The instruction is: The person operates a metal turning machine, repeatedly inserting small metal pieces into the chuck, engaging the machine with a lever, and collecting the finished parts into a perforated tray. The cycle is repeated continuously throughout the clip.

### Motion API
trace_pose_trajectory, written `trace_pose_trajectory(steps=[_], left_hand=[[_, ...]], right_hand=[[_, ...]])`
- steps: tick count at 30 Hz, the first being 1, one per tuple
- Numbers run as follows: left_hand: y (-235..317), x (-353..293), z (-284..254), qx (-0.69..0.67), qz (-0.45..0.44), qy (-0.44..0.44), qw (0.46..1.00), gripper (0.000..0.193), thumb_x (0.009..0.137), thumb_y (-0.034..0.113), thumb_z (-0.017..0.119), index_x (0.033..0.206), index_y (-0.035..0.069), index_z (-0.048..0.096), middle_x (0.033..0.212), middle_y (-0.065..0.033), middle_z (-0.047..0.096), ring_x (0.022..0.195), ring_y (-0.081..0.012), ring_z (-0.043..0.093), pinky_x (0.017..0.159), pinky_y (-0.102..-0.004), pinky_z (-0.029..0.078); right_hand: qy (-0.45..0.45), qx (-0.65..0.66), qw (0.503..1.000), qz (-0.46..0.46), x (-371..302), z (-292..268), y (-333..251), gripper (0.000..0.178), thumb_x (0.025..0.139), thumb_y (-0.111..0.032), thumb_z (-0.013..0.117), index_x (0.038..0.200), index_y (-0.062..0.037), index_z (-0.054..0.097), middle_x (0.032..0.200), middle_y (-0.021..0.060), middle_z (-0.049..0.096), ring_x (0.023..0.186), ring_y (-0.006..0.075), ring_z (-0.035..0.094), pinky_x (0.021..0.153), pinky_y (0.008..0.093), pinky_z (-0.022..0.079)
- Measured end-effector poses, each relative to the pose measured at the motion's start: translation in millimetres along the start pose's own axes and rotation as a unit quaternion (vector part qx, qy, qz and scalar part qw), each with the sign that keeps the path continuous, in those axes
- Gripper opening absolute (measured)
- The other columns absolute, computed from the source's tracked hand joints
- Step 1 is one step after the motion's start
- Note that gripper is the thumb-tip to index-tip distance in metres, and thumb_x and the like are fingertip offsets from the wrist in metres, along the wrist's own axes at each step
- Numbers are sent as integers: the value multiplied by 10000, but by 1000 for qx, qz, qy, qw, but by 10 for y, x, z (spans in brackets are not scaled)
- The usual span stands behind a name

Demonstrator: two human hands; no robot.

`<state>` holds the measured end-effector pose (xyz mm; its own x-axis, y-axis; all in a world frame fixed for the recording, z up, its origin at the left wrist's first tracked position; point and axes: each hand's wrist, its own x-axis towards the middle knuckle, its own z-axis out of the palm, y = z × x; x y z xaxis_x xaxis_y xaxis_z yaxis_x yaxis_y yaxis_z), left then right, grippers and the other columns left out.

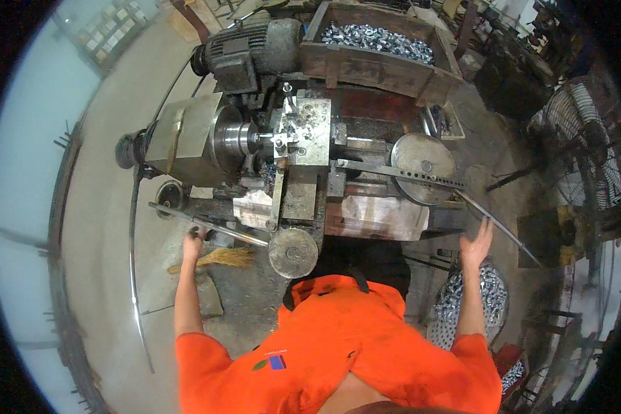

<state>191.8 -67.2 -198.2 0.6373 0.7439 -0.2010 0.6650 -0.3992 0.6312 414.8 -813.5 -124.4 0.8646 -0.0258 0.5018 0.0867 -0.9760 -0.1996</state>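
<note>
Lever [207, 224] w/ left hand [193, 243].

Left hand [193, 243]: arm extended forward and nearly straight, bare forearm, fingers curled closed in a grasp, knuckles up. Right hand [477, 243]: arm raised forward, elbow slightly bent, palm open, fingers spread and pointing away from body, gripping nothing.

The lathe [290, 159] fills the middle, its motor [252, 48] and a wooden crate [366, 62] of shiny metal parts walling off the back. A long steel lever [210, 224] slants across the left front, with a round handwheel [293, 252] jutting below it. On the right, a thin rod [500, 234] crosses the gap above a bucket [479, 297] of parts. Bare concrete floor [110, 228] lies open to the left.
</note>
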Motion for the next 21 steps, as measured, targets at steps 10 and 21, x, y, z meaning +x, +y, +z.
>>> trace_pose_trajectory(steps=[10,21], left_hand=[[-820,96,1211,155,-8,140,978,390,783,369,604,914,2,611,885,-189,634,891,-365,598,755,-445,483],[117,-233,351,309,57,-100,944,525,791,510,556,1083,73,554,990,-203,619,926,-345,605,758,-434,483]], right_hand=[[-281,201,938,41,-897,34,-578,389,576,-103,592,946,2,648,997,195,623,913,342,606,827,362,476],[-203,260,936,-124,433,-443,-1634,362,586,-89,593,932,2,650,873,177,646,829,303,631,751,345,486]])
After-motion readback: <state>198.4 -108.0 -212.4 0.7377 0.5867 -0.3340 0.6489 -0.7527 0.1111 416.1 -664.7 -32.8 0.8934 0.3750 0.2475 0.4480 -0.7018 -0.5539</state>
